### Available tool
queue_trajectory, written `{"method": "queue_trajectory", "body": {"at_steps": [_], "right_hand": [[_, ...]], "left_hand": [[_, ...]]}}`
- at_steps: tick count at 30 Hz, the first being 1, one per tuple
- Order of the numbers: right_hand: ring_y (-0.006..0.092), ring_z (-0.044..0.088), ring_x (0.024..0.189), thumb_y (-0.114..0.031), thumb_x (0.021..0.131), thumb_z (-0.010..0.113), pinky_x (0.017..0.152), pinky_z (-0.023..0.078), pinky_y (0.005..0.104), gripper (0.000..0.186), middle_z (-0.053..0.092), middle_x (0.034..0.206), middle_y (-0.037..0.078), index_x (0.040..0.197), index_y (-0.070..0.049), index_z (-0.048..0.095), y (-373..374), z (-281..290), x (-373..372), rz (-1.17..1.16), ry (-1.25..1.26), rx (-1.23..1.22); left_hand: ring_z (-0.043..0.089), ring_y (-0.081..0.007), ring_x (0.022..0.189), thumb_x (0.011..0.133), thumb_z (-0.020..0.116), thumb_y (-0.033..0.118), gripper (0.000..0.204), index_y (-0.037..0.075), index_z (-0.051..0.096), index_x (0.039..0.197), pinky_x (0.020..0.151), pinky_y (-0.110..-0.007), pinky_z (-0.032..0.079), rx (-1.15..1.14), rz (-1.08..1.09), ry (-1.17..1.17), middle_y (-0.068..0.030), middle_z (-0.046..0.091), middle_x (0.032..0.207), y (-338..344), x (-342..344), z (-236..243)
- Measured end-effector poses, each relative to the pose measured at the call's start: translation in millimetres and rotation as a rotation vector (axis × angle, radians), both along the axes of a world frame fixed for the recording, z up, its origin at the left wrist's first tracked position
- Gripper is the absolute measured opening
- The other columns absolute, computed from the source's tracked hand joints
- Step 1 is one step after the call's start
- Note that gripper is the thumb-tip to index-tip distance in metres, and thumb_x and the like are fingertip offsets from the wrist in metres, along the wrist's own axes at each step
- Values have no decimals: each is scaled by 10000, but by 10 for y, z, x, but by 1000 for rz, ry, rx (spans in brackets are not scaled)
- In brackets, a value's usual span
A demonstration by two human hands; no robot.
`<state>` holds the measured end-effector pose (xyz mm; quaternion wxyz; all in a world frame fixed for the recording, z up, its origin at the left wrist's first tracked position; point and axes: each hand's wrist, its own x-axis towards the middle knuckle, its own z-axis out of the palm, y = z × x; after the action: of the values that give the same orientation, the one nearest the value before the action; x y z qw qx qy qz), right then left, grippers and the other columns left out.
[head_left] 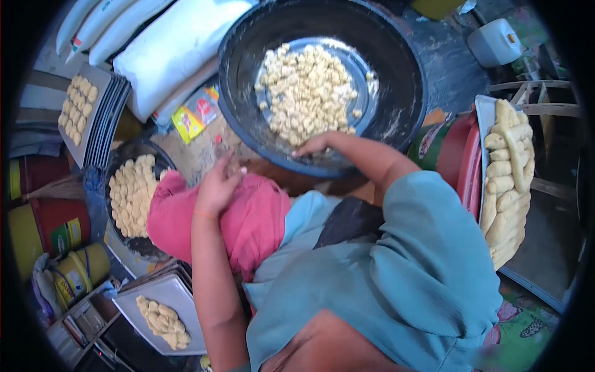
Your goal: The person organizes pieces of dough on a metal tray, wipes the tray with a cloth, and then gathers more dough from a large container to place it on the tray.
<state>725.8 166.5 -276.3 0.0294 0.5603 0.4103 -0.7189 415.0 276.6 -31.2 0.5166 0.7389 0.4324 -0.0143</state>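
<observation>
A large black basin (396,74) in front of me holds a heap of small pale dough pieces (307,93). My right hand (316,144) reaches over its near rim to the bottom edge of the heap. The fingers there are bent together, and whatever lies in them is hidden. My left hand (217,186) hovers by my knee in pink cloth (254,214), its fingers apart and nothing in them. Beside that knee, a black tub (162,162) is filled with larger dough lumps (133,195).
Stacked trays (80,139) at the left carry dough balls. Braided dough (164,322) lies on a metal tray (195,335) at lower left. Dough ropes (511,167) rest on a tray at the right, by a red bucket (458,161). White sacks (180,49) lie behind.
</observation>
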Motion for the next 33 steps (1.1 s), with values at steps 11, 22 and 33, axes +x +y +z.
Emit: {"method": "queue_trajectory", "body": {"at_steps": [11, 22, 33], "right_hand": [[339, 276, 1412, -656, 681, 748, 967, 407, 635, 1152, 237, 1563, 135, 1545, -205, 135, -122, 675, 255, 154, 20, -209], [353, 217, 1434, -463, 633, 872, 900, 506, 576, 1238, 151, 1588, 127, 1546, -200, 80, 328, 597, 131, 385, 85, -244], [364, 174, 1446, -442, 632, 879, 943, 483, 593, 1252, 87, 1592, 166, 1547, -215, 56, 510, 552, 58, 464, -3, -276]], "left_hand": [[502, -288, 1259, 845, 695, 148, 629, -31, 437, 1389, 1050, -351, 375, -144, 135, 76, -265, 537, 1308, -112, -368, 108], [594, -322, 1163, 825, 696, 169, 740, 43, 345, 1465, 983, -351, 444, -8, 30, -78, -261, 556, 1294, -73, -258, -9], [531, -167, 600, 840, 666, 180, 695, 1, 367, 1441, 619, -308, 453, -23, 22, 82, -118, 559, 660, -26, -119, 189]]}}
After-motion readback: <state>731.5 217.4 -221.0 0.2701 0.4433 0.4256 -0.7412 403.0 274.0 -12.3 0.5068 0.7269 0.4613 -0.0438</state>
